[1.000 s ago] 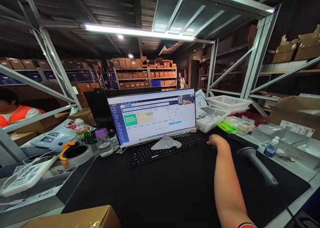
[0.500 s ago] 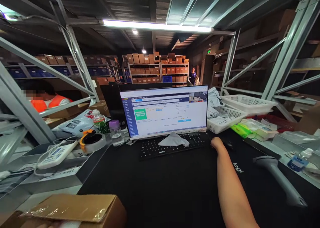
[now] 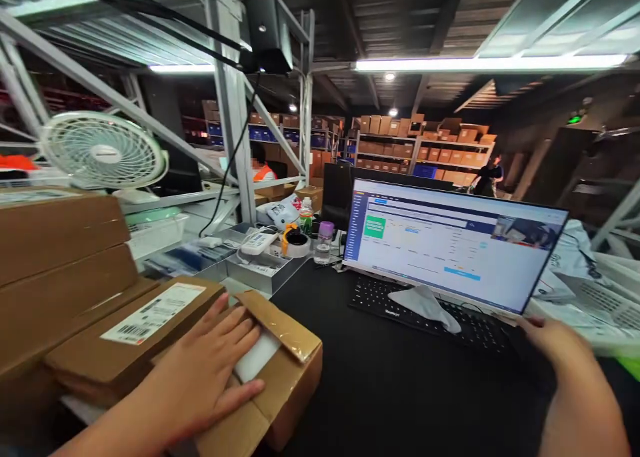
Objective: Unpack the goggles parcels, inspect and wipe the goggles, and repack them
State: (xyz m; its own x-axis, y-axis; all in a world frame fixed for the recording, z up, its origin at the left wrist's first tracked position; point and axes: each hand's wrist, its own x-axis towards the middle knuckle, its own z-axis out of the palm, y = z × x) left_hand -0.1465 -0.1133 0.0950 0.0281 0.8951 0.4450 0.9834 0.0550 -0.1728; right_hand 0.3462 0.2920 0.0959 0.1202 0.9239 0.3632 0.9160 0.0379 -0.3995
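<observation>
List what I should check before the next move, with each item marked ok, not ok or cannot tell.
1. Left hand on the open box: ok; its fingers are spread over the top.
2. Open box fully closed: not ok; something white shows between the flaps.
3. Right hand free: cannot tell; it is blurred near the monitor's lower right corner, fingertips unclear.
4. Monitor on: ok; a page is displayed.
5. Keyboard uncovered: not ok; a grey cloth lies across it.
6. Shipping label readable: cannot tell; its print is too small.
</observation>
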